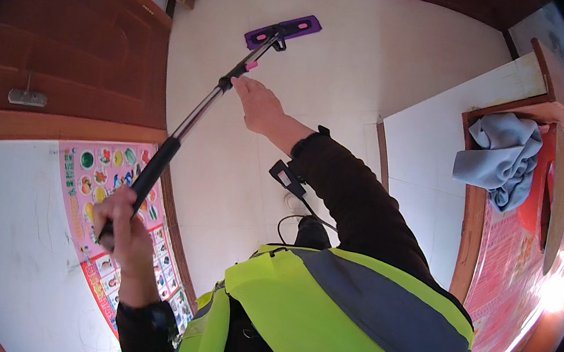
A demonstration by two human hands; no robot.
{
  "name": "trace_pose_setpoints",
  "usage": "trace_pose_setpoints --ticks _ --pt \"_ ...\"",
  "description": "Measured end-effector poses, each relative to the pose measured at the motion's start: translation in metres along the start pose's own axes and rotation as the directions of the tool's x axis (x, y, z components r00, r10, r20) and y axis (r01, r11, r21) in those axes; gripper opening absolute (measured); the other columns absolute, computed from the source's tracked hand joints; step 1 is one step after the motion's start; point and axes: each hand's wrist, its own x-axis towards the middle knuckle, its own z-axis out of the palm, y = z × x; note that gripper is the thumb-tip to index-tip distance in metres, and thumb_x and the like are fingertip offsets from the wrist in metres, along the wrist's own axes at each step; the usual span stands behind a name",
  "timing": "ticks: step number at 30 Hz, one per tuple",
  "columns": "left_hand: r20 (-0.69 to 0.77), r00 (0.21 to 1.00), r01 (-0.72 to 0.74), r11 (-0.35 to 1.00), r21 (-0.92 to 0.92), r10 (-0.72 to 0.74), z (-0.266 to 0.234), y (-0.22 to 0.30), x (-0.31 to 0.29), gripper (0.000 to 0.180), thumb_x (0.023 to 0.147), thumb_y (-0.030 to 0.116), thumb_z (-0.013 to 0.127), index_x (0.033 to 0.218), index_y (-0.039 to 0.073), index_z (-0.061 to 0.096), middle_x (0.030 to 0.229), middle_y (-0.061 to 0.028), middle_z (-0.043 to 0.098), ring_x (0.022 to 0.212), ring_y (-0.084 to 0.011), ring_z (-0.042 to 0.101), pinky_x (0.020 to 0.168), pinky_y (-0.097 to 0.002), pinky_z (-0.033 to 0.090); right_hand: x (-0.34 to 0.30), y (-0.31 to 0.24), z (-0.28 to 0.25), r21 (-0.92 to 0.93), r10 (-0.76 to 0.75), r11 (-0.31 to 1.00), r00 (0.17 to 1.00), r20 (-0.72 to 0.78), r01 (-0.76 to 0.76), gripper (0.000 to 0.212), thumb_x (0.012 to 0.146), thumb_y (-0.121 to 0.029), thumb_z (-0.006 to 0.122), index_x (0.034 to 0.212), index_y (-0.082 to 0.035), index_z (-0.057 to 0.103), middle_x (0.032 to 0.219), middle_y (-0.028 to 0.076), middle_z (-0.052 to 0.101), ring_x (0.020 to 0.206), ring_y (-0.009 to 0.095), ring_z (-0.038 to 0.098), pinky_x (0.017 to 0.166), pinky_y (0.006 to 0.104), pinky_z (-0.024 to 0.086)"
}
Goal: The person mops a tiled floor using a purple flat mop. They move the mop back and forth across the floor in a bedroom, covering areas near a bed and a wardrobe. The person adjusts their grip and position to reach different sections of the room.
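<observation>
mop (199, 113): flat purple head (294, 29) down on floor (380, 68), toward far edge, nearer l. edge than r.; pole slants back to the person. l. hand (125, 223) wrapped round the near end of the blk grip (158, 166). r. hand (259, 105) right by pole's mid joint, fingers fairly straight; can't tell if it pinches the pole. brn door (80, 39) & pink poster (108, 190) along floor's l. edge; gray cloth (503, 155) at far l. corner of table (470, 234).
</observation>
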Motion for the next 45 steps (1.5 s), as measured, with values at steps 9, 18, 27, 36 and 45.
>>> trace_pose_setpoints --ticks 9,18,27,36,45 --pt "-0.056 0.978 0.189 0.971 -0.146 -0.199 -0.159 0.101 -0.130 0.018 0.079 0.015 0.050 0.070 0.010 0.036 0.062 -0.0012 0.037 0.067 -0.0150 0.042 0.092 -0.0398 0.038 -0.073 -0.066 0.062 -0.190 -0.250 0.923 0.898 0.363 0.334 0.075 0.065 -0.010 0.067 0.132 -0.021 0.037 0.138 0.011 0.032 0.129 0.033 0.027 0.100 0.0390 0.033" --pt "-0.087 0.938 0.294 0.900 -0.321 -0.337 -0.338 0.178 -0.244 0.026 0.083 0.018 0.054 0.069 0.014 0.033 0.059 0.0042 0.027 0.061 -0.0105 0.033 0.091 -0.0347 0.033 -0.227 -0.210 0.160 0.179 -0.364 0.930 0.742 0.563 0.320 0.024 0.063 -0.023 0.065 0.085 -0.014 0.060 0.084 0.011 0.061 0.086 0.032 0.059 0.070 0.0457 0.046" --pt "0.036 0.993 0.114 0.937 -0.331 -0.108 -0.427 0.272 -0.287 0.020 0.080 0.027 0.058 0.070 0.017 0.044 0.061 0.0046 0.044 0.061 -0.0119 0.045 0.071 -0.0347 0.031 -0.352 -0.303 0.113 0.464 -0.492 0.856 0.637 0.593 0.228 0.013 0.066 -0.011 0.055 0.077 -0.014 0.060 0.075 0.011 0.061 0.079 0.033 0.059 0.068 0.0456 0.046" --pt "-0.045 0.997 0.038 0.875 -0.483 -0.068 -0.335 0.214 -0.308 0.028 0.079 0.018 0.059 0.066 0.015 0.034 0.055 0.0049 0.030 0.055 -0.0090 0.031 0.076 -0.0310 0.030 -0.297 -0.178 0.078 0.134 -0.393 0.918 0.816 0.423 0.373 0.015 0.064 -0.011 0.059 0.079 -0.015 0.060 0.076 0.010 0.060 0.081 0.032 0.058 0.070 0.0434 0.046" --pt "0.171 0.977 0.169 0.954 -0.249 -0.128 -0.153 0.142 -0.268 0.031 0.072 0.018 0.070 0.062 0.012 0.041 0.056 -0.0001 0.047 0.058 -0.0187 0.053 0.079 -0.0408 0.041 -0.249 0.000 0.065 0.024 -0.121 0.993 0.975 0.186 0.118 0.024 0.058 -0.001 0.064 0.078 -0.011 0.057 0.080 0.010 0.058 0.084 0.033 0.055 0.070 0.0418 0.045"
